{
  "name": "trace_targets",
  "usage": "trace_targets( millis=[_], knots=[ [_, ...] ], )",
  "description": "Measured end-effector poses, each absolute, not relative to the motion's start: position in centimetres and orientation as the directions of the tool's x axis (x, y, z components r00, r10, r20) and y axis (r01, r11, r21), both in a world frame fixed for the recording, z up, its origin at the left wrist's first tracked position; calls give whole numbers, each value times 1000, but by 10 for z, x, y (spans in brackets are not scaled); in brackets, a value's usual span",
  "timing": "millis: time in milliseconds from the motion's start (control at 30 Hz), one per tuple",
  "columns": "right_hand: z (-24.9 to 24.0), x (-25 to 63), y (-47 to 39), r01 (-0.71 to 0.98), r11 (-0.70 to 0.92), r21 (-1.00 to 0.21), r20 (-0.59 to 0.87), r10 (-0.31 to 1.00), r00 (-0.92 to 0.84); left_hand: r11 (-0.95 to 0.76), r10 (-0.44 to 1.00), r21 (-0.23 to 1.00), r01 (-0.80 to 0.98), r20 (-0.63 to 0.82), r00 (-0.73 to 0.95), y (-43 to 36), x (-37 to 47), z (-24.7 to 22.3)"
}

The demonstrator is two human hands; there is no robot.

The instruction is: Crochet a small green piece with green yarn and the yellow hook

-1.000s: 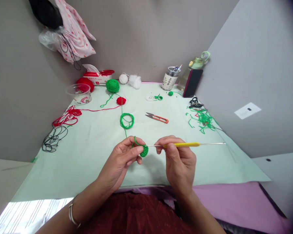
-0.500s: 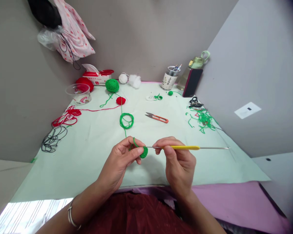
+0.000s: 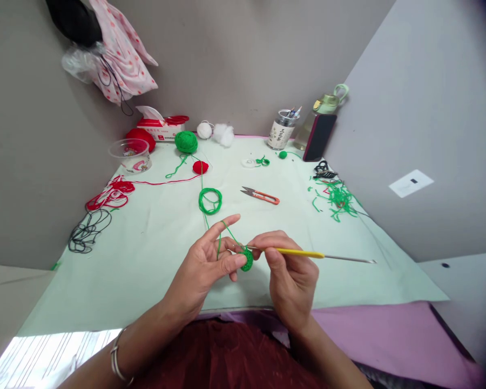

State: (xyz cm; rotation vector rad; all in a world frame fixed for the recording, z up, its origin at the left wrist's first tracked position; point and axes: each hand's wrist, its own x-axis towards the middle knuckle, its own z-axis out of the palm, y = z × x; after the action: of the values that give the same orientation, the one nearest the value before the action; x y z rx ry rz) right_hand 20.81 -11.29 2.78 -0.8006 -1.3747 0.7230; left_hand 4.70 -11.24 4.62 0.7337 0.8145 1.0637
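Between thumb and fingers my left hand [image 3: 208,265] pinches a small round green crochet piece [image 3: 247,260]. Its index finger is raised, with green working yarn [image 3: 233,235] over it running down to the piece. My right hand [image 3: 289,273] is closed around a crochet hook [image 3: 299,252] with a yellow handle and metal ends. The hook's near tip meets the top edge of the piece; the exact stitch is too small to tell. A loose coil of green yarn [image 3: 209,201] lies just beyond my left hand, its strand reaching toward my fingers.
Orange thread snips [image 3: 261,195] lie beyond my hands. A green yarn ball [image 3: 186,142], a small red ball [image 3: 200,167] and a plastic tub [image 3: 130,156] stand farther back. Green yarn scraps [image 3: 340,200] and a phone [image 3: 319,138] leaning on a bottle [image 3: 327,102] are at right.
My left index finger has lifted and stretched out, drawing the yarn taut. The green piece has shifted slightly right, and the hook has moved left and tilted, its far end lower.
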Motion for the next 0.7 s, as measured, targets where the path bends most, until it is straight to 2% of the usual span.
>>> trace_targets(
  millis=[233, 367, 600, 700],
  knots=[
    [21, 208, -112, -107, 471, -876, 466, 882, 70, 317, 940, 837, -446, -213, 268, -112, 47, 43],
    [19, 210, -111, -116, 431, -895, 430, 902, 35, 310, 941, 845, -435, -207, 269, -113, 46, 42],
    [22, 210, -104, -348, 299, -888, 296, 953, 64, 265, 958, 869, -417, -189, 216, -112, 46, 48],
    [26, 210, -103, -356, 302, -884, 307, 951, 44, 239, 966, 881, -408, -171, 196, -113, 46, 49]
  ],
)
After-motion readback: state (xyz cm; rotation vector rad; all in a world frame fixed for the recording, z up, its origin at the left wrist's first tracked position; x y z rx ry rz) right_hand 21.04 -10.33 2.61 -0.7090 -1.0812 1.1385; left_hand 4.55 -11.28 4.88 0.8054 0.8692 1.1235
